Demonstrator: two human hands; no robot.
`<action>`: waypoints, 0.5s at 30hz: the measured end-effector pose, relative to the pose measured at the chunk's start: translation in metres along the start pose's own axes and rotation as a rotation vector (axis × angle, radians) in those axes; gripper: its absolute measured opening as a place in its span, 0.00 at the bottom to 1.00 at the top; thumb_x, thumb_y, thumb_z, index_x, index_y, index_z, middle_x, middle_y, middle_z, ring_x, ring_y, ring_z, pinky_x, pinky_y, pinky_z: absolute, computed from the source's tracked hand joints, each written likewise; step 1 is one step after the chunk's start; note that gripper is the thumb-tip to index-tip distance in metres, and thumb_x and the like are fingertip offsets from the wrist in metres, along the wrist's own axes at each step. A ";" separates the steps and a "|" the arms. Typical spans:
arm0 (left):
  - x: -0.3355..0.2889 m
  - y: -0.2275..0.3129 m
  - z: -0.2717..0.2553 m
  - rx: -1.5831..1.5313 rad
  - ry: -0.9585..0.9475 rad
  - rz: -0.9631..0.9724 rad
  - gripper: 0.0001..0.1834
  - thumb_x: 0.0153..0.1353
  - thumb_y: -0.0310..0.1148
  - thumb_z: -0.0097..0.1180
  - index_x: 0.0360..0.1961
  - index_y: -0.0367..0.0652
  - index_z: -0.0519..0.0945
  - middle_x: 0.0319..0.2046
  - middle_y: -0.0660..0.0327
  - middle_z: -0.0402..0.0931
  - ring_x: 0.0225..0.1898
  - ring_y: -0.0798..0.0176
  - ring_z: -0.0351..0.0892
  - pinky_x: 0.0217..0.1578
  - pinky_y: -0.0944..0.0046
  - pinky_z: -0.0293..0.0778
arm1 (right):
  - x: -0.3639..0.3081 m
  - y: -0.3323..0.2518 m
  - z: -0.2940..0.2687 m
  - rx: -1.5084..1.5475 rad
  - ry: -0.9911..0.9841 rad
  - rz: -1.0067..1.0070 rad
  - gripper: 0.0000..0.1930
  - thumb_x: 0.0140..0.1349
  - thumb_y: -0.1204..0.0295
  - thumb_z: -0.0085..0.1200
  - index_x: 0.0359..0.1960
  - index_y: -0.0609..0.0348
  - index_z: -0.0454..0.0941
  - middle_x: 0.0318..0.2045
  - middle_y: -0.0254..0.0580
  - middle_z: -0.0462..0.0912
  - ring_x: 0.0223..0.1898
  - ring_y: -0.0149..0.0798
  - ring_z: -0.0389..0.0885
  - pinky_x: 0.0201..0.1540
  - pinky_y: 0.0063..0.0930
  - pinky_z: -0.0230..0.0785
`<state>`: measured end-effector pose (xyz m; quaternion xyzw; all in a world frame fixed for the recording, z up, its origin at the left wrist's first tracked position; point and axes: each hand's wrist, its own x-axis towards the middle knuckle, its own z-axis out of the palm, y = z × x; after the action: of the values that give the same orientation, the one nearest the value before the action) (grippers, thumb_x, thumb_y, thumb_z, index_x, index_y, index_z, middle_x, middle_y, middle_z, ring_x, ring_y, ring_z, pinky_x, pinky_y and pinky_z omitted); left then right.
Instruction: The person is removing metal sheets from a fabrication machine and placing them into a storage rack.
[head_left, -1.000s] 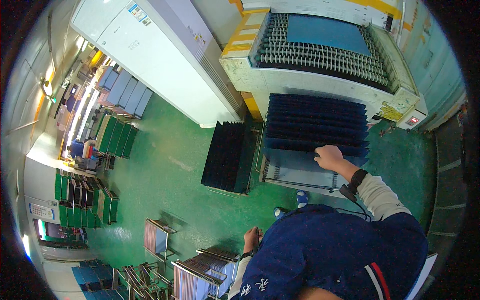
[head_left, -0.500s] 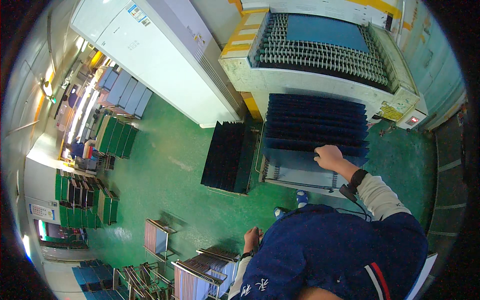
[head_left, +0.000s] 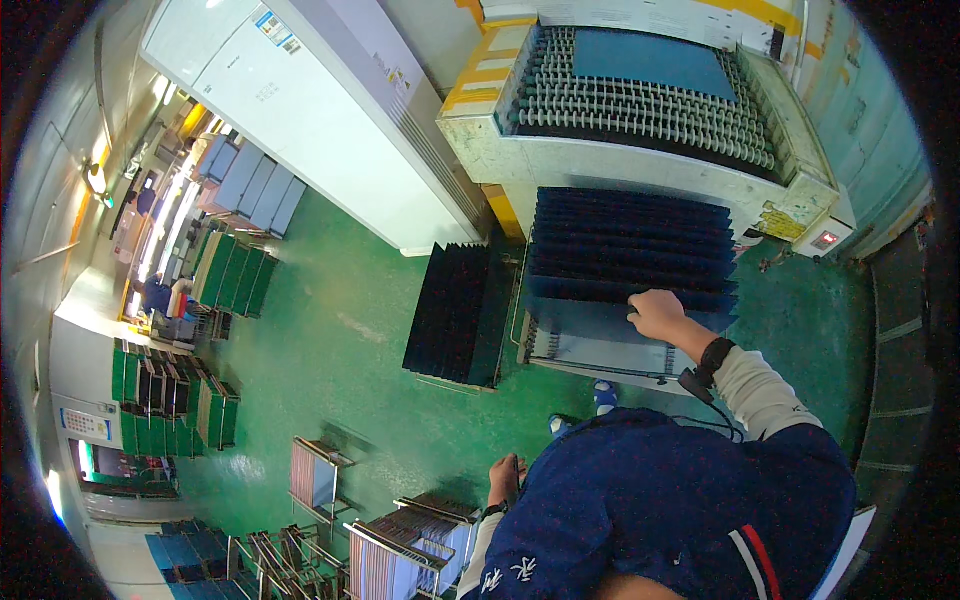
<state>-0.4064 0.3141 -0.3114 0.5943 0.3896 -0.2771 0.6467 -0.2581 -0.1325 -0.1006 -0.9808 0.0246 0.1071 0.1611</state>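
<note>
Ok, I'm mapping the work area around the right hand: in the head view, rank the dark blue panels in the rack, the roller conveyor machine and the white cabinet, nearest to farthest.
1. Dark blue panels: the right hand rests on their near edge.
2. Roller conveyor machine: straight beyond the panels.
3. White cabinet: far off to the upper left.

Right hand (head_left: 657, 313): fingertips hidden behind the edge of the dark blue panels (head_left: 632, 250), grip not determinable. Left hand (head_left: 505, 478): small, partly covered by the person's own shoulder; contents unclear. Racks (head_left: 410, 545) at lower rim cut off, contents too small to identify
</note>
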 end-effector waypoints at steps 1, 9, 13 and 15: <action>0.000 -0.001 -0.001 -0.001 0.001 0.001 0.17 0.57 0.36 0.48 0.38 0.30 0.73 0.32 0.52 0.77 0.27 0.59 0.78 0.25 0.65 0.75 | 0.000 0.000 0.000 -0.001 -0.006 -0.002 0.13 0.50 0.62 0.52 0.30 0.58 0.77 0.28 0.51 0.79 0.34 0.52 0.77 0.36 0.45 0.69; -0.008 0.002 0.002 -0.026 -0.011 -0.007 0.17 0.58 0.36 0.47 0.38 0.29 0.72 0.32 0.52 0.77 0.26 0.60 0.77 0.23 0.65 0.74 | -0.002 -0.001 0.001 -0.005 0.006 0.002 0.12 0.50 0.62 0.52 0.31 0.57 0.77 0.28 0.51 0.79 0.34 0.52 0.77 0.36 0.45 0.69; -0.004 -0.001 -0.001 -0.034 -0.038 -0.009 0.18 0.58 0.36 0.47 0.39 0.28 0.72 0.32 0.51 0.77 0.26 0.60 0.77 0.23 0.65 0.73 | -0.001 0.003 0.006 -0.008 0.019 -0.021 0.12 0.50 0.62 0.52 0.29 0.58 0.76 0.26 0.51 0.79 0.33 0.53 0.77 0.36 0.45 0.69; -0.021 0.011 0.010 0.295 0.002 0.116 0.18 0.58 0.36 0.47 0.39 0.28 0.71 0.32 0.51 0.77 0.25 0.60 0.77 0.22 0.65 0.73 | -0.002 0.003 0.006 -0.009 0.016 -0.012 0.12 0.50 0.62 0.52 0.28 0.58 0.76 0.26 0.51 0.78 0.33 0.53 0.77 0.36 0.46 0.69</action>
<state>-0.4065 0.3037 -0.2881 0.7045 0.3103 -0.2930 0.5671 -0.2611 -0.1336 -0.1069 -0.9825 0.0194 0.0981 0.1574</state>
